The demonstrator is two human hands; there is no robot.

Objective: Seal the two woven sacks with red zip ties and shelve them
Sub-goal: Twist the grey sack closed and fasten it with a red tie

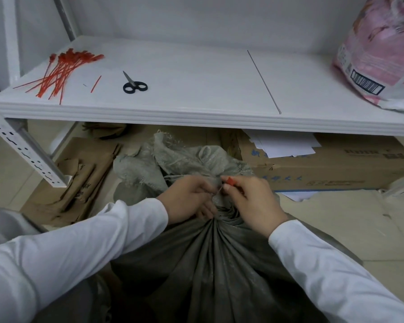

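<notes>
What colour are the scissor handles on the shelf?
Black, seen clearly in the head view: the scissors lie on the white shelf.

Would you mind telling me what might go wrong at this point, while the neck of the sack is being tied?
1. Both the left hand and right hand pinch the red zip tie at the woven sack's bunched neck; if either lets go, the gathers may spread before the tie locks.
2. The scissors lie up on the shelf, so reaching for them probably frees one hand early.
</notes>
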